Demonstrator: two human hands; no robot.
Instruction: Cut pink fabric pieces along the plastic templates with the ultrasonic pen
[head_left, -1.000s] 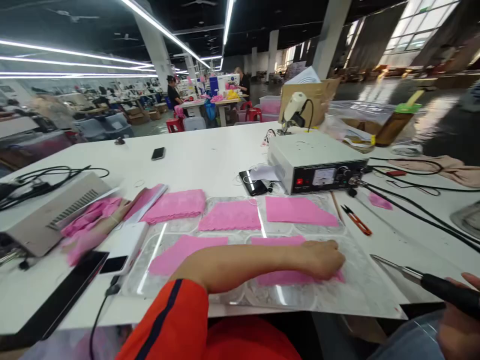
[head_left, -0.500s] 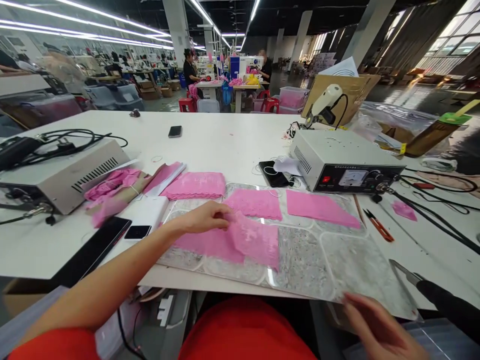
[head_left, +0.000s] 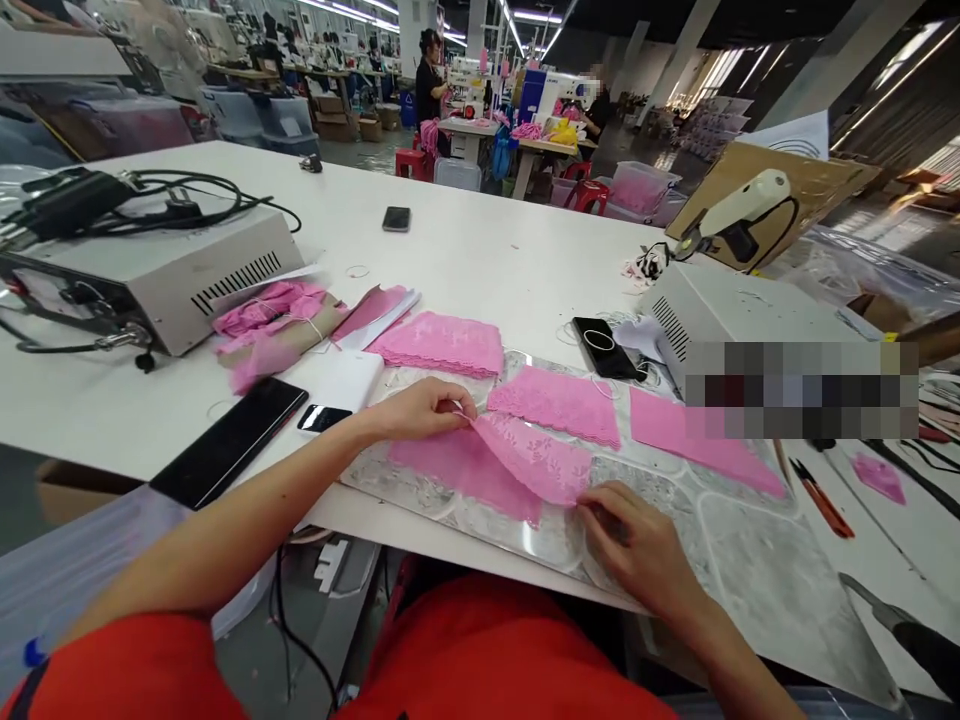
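The lace piece (head_left: 536, 460) is pink, thin and slightly see-through, with a pale floral pattern and a soft curve along its upper edge. It lies lengthwise from upper left to lower right, one end toward each hand, its long axis slanting down to the right. It is stretched between the hands, above the marbled mat (head_left: 780, 570) on the white desk (head_left: 465, 250), and partly overlaps a flat pink piece (head_left: 465, 470). The left hand (head_left: 431, 408) pinches its upper-left corner between thumb and fingers; the right hand (head_left: 637, 540) pinches its lower-right corner.
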